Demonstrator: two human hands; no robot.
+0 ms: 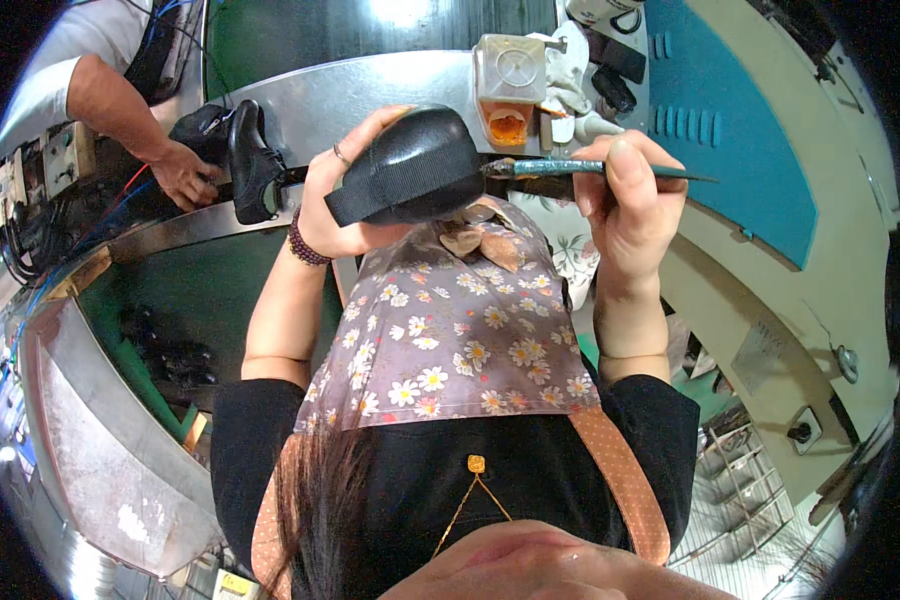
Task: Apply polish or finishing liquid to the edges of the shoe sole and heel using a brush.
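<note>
My left hand (pixel 350 190) is wrapped round a black shoe upper (pixel 420 165) with a smooth, shiny rounded end and a ribbed black band, held up over my lap. My right hand (pixel 630 195) pinches a thin paintbrush (pixel 560 168) with a worn teal handle. The brush lies nearly level, its dark bristles at the right edge of the shoe upper; whether they touch it I cannot tell. Just beyond the brush stands a square translucent container (pixel 510 75) with orange stuff at its front opening.
To the left, another black shoe (pixel 255 165) rests on the metal edge beside a co-worker's hand (pixel 182 175). A dark green conveyor belt (pixel 370 35) runs past the metal ledge (pixel 390 90). White cloth (pixel 567 80) lies right of the container. A blue panel (pixel 730 130) rises at the right.
</note>
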